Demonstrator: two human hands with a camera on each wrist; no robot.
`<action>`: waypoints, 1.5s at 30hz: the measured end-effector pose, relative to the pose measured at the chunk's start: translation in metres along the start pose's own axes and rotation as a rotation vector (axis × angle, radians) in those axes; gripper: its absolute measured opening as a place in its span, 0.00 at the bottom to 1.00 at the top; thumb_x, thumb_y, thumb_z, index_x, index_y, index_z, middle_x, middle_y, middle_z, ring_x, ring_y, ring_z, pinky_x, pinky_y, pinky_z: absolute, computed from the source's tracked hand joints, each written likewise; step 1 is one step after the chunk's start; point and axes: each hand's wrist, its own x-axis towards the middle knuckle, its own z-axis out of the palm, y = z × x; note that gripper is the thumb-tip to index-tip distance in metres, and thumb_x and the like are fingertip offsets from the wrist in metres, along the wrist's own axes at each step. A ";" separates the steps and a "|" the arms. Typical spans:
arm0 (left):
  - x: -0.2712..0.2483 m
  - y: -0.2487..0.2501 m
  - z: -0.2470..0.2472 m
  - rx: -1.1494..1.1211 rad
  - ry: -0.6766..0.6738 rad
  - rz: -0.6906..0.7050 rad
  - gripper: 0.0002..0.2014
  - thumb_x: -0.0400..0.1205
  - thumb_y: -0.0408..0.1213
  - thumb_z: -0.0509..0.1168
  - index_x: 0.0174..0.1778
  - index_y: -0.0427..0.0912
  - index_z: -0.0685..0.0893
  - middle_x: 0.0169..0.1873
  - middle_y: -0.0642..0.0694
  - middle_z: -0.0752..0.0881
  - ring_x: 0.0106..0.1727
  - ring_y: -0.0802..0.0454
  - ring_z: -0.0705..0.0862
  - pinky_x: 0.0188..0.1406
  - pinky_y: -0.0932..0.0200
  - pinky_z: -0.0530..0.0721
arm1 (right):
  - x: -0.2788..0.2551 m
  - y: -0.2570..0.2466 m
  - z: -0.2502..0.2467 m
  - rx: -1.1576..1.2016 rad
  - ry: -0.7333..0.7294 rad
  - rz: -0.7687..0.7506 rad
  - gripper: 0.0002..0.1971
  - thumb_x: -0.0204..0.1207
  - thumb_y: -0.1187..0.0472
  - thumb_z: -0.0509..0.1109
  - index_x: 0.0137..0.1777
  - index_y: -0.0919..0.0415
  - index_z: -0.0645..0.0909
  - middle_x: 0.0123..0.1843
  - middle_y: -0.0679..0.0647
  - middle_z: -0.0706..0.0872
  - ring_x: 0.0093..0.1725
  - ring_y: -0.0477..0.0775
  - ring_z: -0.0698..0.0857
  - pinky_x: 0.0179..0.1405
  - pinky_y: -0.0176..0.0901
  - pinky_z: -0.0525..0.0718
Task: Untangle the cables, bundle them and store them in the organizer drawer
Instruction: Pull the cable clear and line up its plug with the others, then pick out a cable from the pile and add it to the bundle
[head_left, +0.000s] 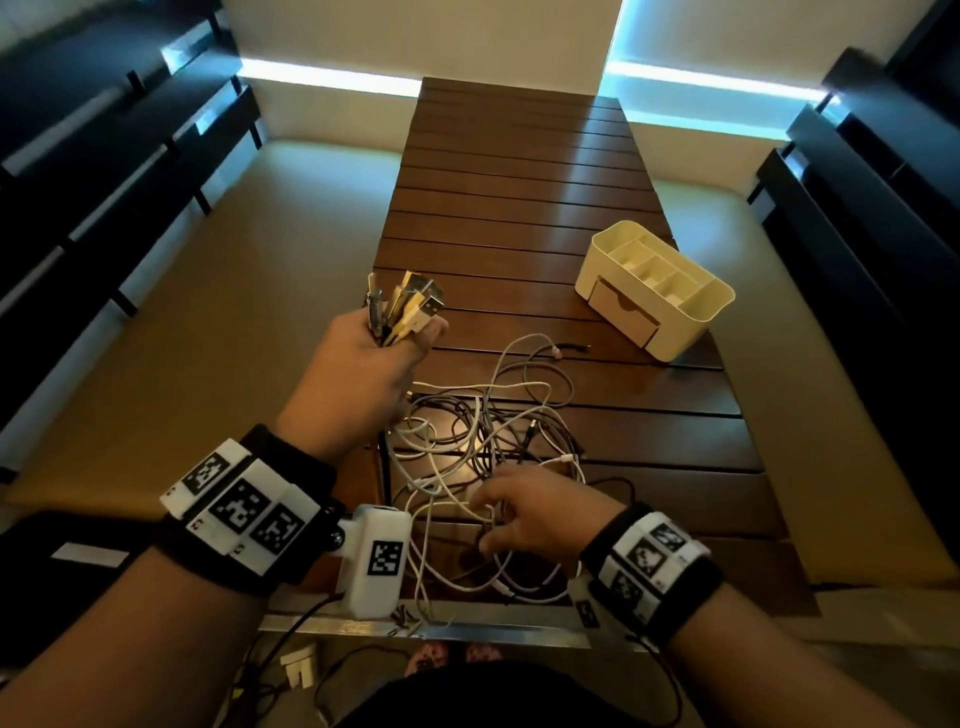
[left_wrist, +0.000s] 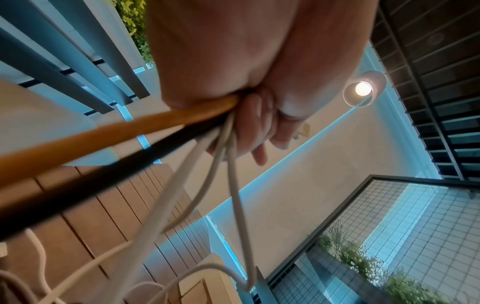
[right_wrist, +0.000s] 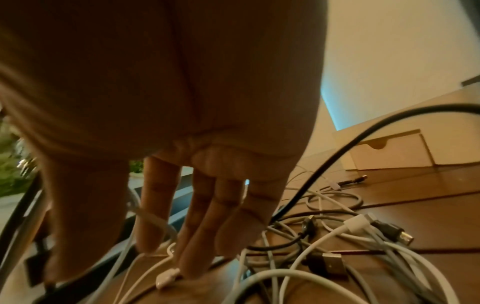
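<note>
Left hand (head_left: 363, 364) raised above the near left part of the slatted wooden table (head_left: 519, 171), fist closed tight around a bunch of cable ends. USB plugs (head_left: 410, 301) standing up out of the fist like a bouquet, some white, some metal. In the left wrist view, fingers (left_wrist: 249, 127) curled around an orange cable (left_wrist: 130, 125), a black cable (left_wrist: 103, 174) and several white cables (left_wrist: 233, 185), all hanging down from the grip toward the table.

Tangle of cables (head_left: 483, 436) lying on the near middle of the table, white, grey and black strands crossing each other in loose loops, some running over the near edge. Loose plugs visible in the right wrist view: a black USB plug (right_wrist: 330, 265) and a white connector (right_wrist: 355, 224) on top of the pile.

Right hand (head_left: 535, 512) low over the near part of the tangle, fingers spread and nearly straight, holding nothing. Fingertips (right_wrist: 194, 265) touching the white strands, right beside a small white plug (right_wrist: 167, 277) on the wood.

Cream desk organizer (head_left: 654, 291) on the far right side of the table, well apart from both hands, with open compartments on top. Organizer drawer (head_left: 621, 312) in its front face closed, with a half-round notch at its top edge.
</note>
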 end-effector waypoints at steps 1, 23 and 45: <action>0.000 0.001 -0.001 -0.023 0.005 0.001 0.14 0.84 0.43 0.65 0.55 0.36 0.85 0.20 0.51 0.65 0.20 0.55 0.61 0.19 0.62 0.64 | 0.003 -0.001 0.002 -0.047 -0.009 -0.008 0.17 0.78 0.47 0.72 0.66 0.46 0.80 0.62 0.43 0.77 0.61 0.47 0.76 0.62 0.49 0.81; -0.010 0.015 -0.015 -0.107 0.096 -0.025 0.13 0.88 0.43 0.60 0.58 0.36 0.83 0.25 0.48 0.61 0.22 0.54 0.59 0.19 0.63 0.64 | 0.002 0.058 0.017 0.086 0.137 0.180 0.30 0.73 0.49 0.78 0.74 0.47 0.74 0.71 0.42 0.73 0.68 0.48 0.78 0.67 0.46 0.80; -0.013 0.019 -0.021 -0.090 0.103 -0.034 0.13 0.88 0.43 0.60 0.58 0.37 0.83 0.24 0.50 0.64 0.22 0.55 0.61 0.18 0.62 0.65 | 0.000 0.044 -0.022 0.103 0.822 0.057 0.09 0.81 0.50 0.69 0.50 0.51 0.88 0.45 0.45 0.79 0.44 0.46 0.80 0.44 0.45 0.83</action>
